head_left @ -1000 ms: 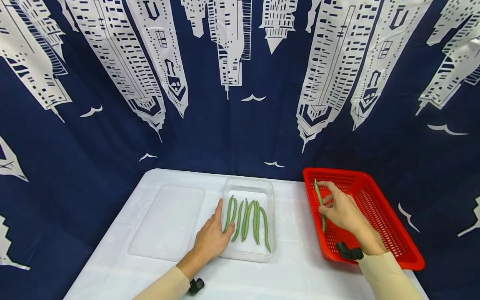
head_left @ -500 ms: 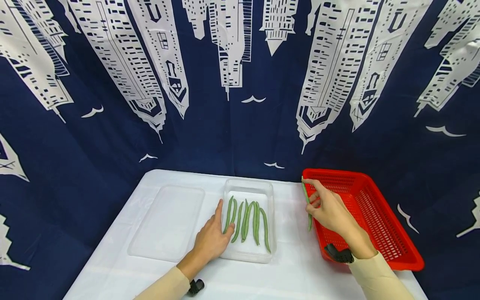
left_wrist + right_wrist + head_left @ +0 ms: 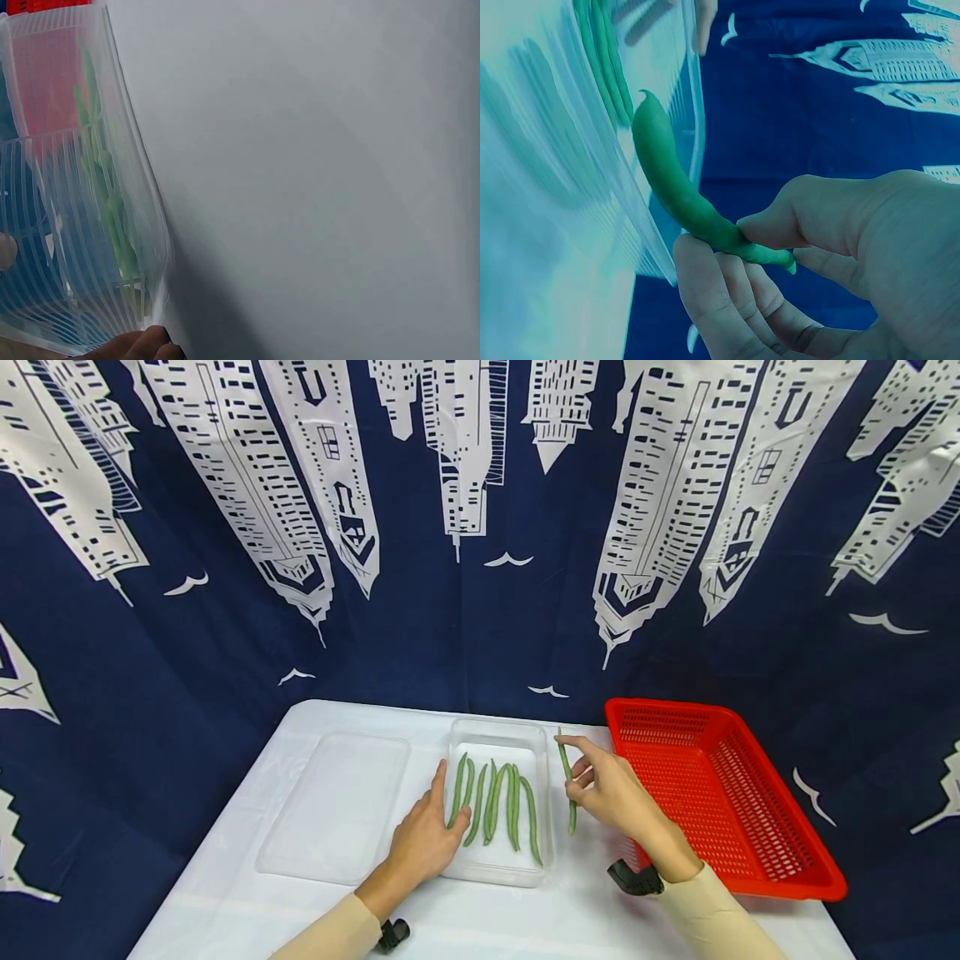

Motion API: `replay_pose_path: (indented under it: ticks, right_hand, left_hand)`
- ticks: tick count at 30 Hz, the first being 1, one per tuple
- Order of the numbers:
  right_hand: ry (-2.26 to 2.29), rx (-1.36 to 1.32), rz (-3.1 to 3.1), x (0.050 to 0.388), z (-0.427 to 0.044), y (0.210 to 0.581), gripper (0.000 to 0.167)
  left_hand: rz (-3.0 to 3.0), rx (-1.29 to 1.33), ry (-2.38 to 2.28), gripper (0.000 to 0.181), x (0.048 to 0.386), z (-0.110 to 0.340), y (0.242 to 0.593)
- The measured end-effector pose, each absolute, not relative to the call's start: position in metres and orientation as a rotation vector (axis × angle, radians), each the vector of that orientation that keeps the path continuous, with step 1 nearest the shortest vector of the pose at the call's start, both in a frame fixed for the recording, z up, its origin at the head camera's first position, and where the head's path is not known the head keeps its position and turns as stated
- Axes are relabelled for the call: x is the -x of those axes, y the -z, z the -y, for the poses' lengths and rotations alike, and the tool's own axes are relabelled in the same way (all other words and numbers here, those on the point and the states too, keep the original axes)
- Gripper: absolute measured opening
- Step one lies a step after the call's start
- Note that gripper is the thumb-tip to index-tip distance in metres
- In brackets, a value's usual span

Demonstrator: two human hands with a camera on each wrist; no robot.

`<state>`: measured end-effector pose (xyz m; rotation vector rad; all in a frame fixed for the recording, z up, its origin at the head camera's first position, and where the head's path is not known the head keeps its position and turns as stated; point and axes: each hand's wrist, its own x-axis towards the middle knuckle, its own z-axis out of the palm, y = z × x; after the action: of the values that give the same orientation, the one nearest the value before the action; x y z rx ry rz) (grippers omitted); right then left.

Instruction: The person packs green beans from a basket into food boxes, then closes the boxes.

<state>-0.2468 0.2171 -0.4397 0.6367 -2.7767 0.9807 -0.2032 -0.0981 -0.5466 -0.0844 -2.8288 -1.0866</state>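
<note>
Over the white table, just right of the clear plastic container [image 3: 491,872], my right hand [image 3: 600,785] holds a green bean [image 3: 566,774]. In the right wrist view, thumb and fingers pinch the bean [image 3: 679,187] near one end, and its other end points toward the container. My left hand [image 3: 423,835] grips the container's left wall, the thumb over the rim and the index finger stretched along the side. Several green beans [image 3: 491,802] lie side by side in the container. The left wrist view shows the container's ribbed wall [image 3: 45,225], with beans seen blurred through it.
A red perforated basket [image 3: 720,810] stands at the table's right side. To the left of the container lies a flat translucent lid [image 3: 337,806]. Behind the white table [image 3: 525,927] hangs a navy cloth [image 3: 465,627] printed with white buildings and birds.
My right hand has carried the bean leftward, from over the red basket to beside the container. My left hand has stayed at the container's wall.
</note>
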Motion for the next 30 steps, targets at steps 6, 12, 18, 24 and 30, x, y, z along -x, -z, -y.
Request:
replay_pose_path:
  ticks: [6,12,18,24,30]
  right_hand:
    - [-1.021,-0.626,2.811,0.245,-0.199,0.451,0.071]
    - [-1.024,-0.627,2.849,0.243,-0.185,0.460,0.071]
    - [-1.022,-0.592,2.874,0.242,-0.178,0.465,0.073]
    - [-1.026,-0.549,2.878,0.242,-0.178,0.468,0.074]
    - [-1.024,-0.533,2.879,0.241,-0.177,0.467,0.073]
  left_hand:
    - [2.830,0.090,1.085,0.092,0.203,0.098,0.546]
    - [2.819,0.098,1.083,0.092,0.203,0.099,0.544]
    - [2.824,0.098,1.082,0.092,0.203,0.100,0.544]
    - [2.833,0.092,1.070,0.093,0.203,0.100,0.544]
    - [2.829,0.099,1.068,0.093,0.203,0.099,0.545]
